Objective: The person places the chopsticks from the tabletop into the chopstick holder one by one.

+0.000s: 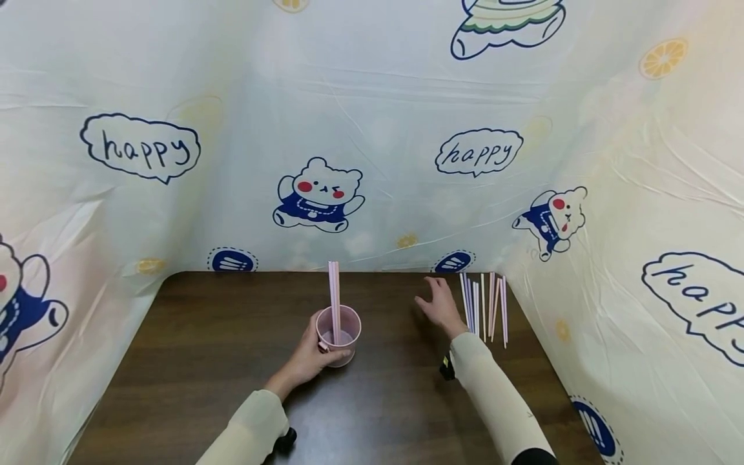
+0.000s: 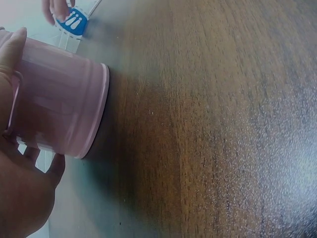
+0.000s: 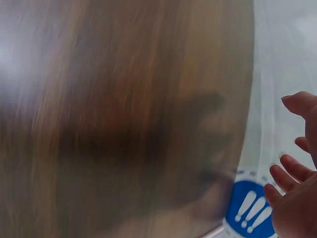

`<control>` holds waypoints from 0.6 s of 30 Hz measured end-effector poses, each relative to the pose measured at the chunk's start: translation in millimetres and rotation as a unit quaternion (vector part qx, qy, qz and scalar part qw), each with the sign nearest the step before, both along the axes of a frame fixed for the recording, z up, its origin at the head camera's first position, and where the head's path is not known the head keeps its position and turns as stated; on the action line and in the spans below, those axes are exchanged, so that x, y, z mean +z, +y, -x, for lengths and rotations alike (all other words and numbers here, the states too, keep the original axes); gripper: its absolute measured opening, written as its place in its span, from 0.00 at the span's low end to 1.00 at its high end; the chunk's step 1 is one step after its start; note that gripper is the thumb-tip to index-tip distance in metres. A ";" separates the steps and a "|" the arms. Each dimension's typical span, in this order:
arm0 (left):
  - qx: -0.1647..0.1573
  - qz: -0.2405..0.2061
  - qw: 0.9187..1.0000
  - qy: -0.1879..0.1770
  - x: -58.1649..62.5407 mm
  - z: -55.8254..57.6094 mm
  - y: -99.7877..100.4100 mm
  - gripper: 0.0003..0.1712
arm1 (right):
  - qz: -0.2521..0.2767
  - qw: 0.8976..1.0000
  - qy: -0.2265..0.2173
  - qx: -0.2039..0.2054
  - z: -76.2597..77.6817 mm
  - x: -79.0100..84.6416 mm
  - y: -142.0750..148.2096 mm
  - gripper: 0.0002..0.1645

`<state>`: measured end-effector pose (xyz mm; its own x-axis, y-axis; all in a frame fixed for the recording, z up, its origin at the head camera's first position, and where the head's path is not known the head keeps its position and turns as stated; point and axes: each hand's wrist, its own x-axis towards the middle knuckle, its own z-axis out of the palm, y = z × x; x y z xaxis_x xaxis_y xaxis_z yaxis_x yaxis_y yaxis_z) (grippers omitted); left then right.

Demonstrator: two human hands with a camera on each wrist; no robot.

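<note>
A few straws (image 1: pixel 334 300) stand in the cup (image 1: pixel 351 326), which seems to rest on the tabletop (image 1: pixel 378 413), my left hand (image 1: pixel 309 355) gripping its side; my right hand (image 1: pixel 442 307), fingers parted and holding nothing, is beside the loose straws (image 1: pixel 476 307).

Pale glare lights the tabletop (image 2: pixel 213 119) in both wrist views, the right one blurred and shadowed.

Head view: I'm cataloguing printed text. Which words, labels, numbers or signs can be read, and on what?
"happy": left speech bubble on the patterned sheeting
"happy": middle speech bubble, same sheeting
"happy": right speech bubble, clipped by picture's edge
Pink cup: no readable text
Blue badges: white marks, no legible letters
</note>
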<state>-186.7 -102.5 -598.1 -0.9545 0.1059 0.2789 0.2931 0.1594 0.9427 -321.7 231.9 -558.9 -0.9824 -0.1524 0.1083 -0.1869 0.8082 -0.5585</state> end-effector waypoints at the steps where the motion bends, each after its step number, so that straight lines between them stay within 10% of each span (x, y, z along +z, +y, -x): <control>1: -0.001 -0.002 1.000 0.001 -0.1 -0.3 0.2 0.60 | -0.012 1.000 -0.006 -0.003 1.0 -0.9 4.0 0.38; 10: -0.005 0.002 1.000 -0.013 5.1 -0.6 -1.1 0.59 | -0.080 0.996 -0.038 -0.024 10.2 -11.3 35.0 0.40; 18: 0.006 0.009 1.000 0.006 35.4 -15.1 5.9 0.55 | -0.077 0.993 -0.076 -0.046 8.3 -24.2 58.0 0.41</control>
<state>-171.6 -96.6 -562.6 -0.9523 0.0992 0.2887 0.3025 0.1803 0.9359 -330.0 289.9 -583.1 -0.9961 -0.0644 -0.0600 -0.0313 0.8962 -0.4425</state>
